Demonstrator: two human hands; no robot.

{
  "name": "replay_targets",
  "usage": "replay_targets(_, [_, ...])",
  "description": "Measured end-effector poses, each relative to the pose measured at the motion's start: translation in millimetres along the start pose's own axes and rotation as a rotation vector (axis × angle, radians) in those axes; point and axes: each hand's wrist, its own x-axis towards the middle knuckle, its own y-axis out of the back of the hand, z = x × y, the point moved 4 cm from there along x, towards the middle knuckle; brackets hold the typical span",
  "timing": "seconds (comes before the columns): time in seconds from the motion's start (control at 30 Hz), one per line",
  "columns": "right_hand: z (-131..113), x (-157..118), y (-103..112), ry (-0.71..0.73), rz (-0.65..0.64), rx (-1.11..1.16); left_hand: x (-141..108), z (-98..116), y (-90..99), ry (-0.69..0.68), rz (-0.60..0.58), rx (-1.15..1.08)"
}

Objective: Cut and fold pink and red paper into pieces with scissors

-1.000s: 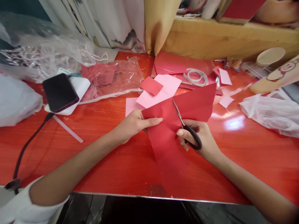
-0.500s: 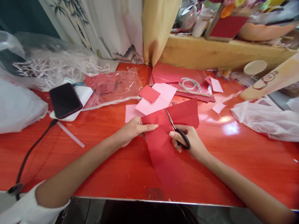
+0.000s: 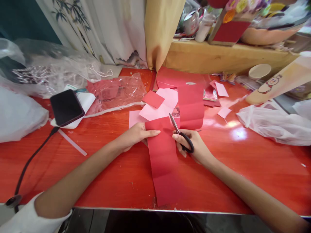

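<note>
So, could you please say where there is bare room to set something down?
Bare tabletop lies between the right arm and right-hand plastic bag, between the left arm and red strip, and between the left arm and black cable. Farther back, pink paper and a clear bag crowd it.

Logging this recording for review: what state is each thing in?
Long red paper strip, held by the left hand
Black-handled metal scissors, in the right hand, blades nearly closed
Rectangular red paper piece, apart from the strip
Black rectangular phone, screen dark
Translucent white plastic bag, crumpled
</note>
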Motion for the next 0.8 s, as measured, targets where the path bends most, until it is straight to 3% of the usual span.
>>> replay_targets(0.13, [-14, 0, 14, 0.027, 0.116, -0.071, 3, 8, 20.0, -0.103, 0.211, 0.188])
replay_targets(0.23, [-27, 2, 38, 0.099, 0.285, -0.226, 4, 15, 34.1, -0.218, 0.357, 0.173])
replay_targets(0.3, [-30, 6, 56, 0.132, 0.381, -0.324, 4, 17, 41.4, -0.271, 0.422, 0.186])
replay_targets(0.4, [-24, 14, 76, 0.173, 0.423, -0.404, 5, 18, 50.6, -0.293, 0.489, 0.273])
replay_targets(0.63, [-22, 16, 81, 0.251, 0.496, -0.554, -3, 30, 68.9, -0.402, 0.715, 0.672])
replay_targets(0.7, [-25, 16, 86, 0.259, 0.528, -0.556, -5, 35, 77.1, -0.396, 0.752, 0.717])
replay_targets(0.8, [-23, 19, 103, 0.217, 0.534, -0.511, -3, 36, 90.7, -0.289, 0.644, 0.624])
